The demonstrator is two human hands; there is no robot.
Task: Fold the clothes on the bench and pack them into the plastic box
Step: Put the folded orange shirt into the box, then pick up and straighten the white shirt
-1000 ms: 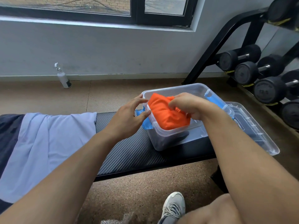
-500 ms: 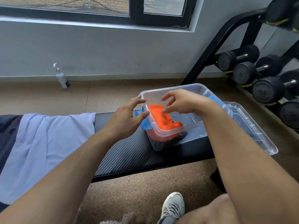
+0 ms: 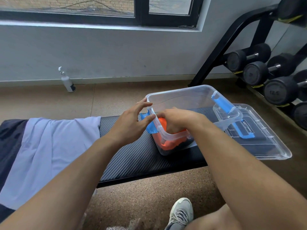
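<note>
A clear plastic box [image 3: 191, 95] with blue latches stands on the black bench [image 3: 132, 156]. A folded orange garment [image 3: 166, 144] lies inside it at the near left corner, over something dark. My right hand [image 3: 177, 118] reaches down into the box and presses on the orange garment; its fingertips are hidden behind the rim. My left hand [image 3: 131, 121] rests against the box's left end, fingers spread, thumb on the rim by a blue latch. A lavender shirt [image 3: 54, 146] lies unfolded on the bench's left part, over a dark navy garment [image 3: 8, 138].
The box's clear lid [image 3: 267, 143] lies upside down to the right of the box. A dumbbell rack [image 3: 265, 70] stands at the right. A white spray bottle [image 3: 67, 82] sits by the wall. My shoe [image 3: 181, 213] is on the floor below.
My right hand lowered the orange garment into the box, opened above it, then went down into the box onto it. My left hand stayed at the box's left end.
</note>
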